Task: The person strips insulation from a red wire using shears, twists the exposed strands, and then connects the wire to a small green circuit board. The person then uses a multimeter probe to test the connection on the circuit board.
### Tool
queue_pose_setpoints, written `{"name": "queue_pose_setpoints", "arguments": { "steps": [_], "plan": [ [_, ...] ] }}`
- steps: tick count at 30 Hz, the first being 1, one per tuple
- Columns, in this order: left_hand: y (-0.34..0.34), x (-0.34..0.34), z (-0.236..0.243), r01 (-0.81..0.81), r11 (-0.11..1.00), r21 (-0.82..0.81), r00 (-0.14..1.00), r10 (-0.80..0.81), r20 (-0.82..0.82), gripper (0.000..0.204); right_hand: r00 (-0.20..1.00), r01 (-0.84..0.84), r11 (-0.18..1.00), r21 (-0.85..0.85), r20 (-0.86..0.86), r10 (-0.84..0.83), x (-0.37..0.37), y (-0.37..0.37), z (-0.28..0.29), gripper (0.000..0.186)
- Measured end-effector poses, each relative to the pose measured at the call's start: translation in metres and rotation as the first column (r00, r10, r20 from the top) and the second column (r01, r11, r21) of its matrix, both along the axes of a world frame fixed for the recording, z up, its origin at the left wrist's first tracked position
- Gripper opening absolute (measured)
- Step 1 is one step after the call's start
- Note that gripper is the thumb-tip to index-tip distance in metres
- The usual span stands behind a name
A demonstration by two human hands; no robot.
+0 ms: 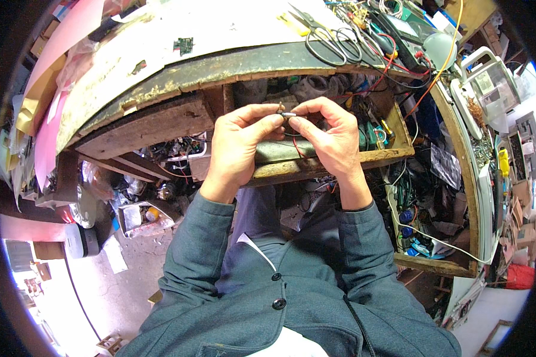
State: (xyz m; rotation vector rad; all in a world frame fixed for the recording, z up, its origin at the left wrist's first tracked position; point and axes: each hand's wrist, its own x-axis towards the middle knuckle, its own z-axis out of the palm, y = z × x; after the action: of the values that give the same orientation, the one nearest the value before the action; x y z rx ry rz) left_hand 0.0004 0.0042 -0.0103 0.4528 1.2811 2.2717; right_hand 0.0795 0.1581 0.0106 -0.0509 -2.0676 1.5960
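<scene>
My left hand and my right hand meet over an open drawer, each closed in a pinch between thumb and forefinger. Between the fingertips lies a small, thin silver-grey cylinder, with a brownish metal bit at its left end. Its exact kind is too small to make out. Both hands appear to grip this piece, the right at its right end. A thin red wire hangs below the fingers; whether it joins the piece is unclear.
The wooden drawer holds tools and wires. On the worn bench lie black-handled scissors and a small dark circuit board. A cluttered side bench stands right. A box of parts sits low at left.
</scene>
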Motion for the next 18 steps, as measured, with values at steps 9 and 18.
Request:
{"name": "queue_pose_setpoints", "arguments": {
  "steps": [9,18],
  "plan": [
    [-0.0017,0.0007,0.0007,0.001,0.999,-0.038,1.0,-0.002,-0.03,0.022,0.998,-0.006,0.986,0.167,-0.058,0.016,0.0001,0.0021,0.003,0.007],
    [-0.0034,-0.0001,0.0001,0.07,0.997,-0.045,0.996,-0.073,-0.059,0.019,0.992,-0.116,0.984,0.137,0.063,0.108,-0.0002,0.0077,-0.0012,0.019]
  ]
}}
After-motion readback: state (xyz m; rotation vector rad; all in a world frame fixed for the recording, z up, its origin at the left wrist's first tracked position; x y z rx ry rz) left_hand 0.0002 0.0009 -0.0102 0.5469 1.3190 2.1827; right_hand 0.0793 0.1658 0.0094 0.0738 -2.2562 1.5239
